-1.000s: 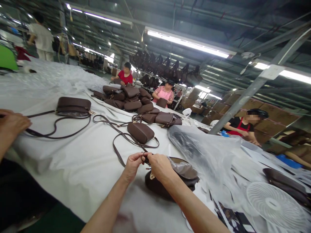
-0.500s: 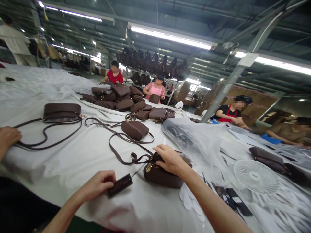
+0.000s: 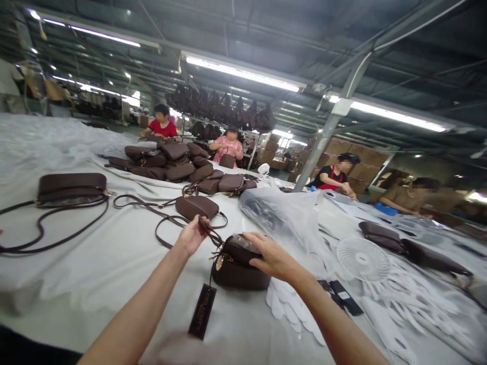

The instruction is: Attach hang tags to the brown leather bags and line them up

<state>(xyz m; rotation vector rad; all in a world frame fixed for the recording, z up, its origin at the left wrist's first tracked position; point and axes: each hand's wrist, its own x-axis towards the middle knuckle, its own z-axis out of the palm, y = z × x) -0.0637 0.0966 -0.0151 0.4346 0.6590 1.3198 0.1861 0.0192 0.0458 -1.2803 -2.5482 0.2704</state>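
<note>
The left hand (image 3: 193,235) is closed with its fingers around the dark strap (image 3: 214,238), just above the left end of the brown bag (image 3: 241,275). This bag stands on the white table cover (image 3: 125,284), in front of the person. The right hand (image 3: 274,257) is rather wide, with the fingers apart, and it touches the top of the bag at its right side. A black tag (image 3: 202,312) hangs from the bag by a cord and lies toward the person. Behind is another bag (image 3: 197,207), near the left hand
</note>
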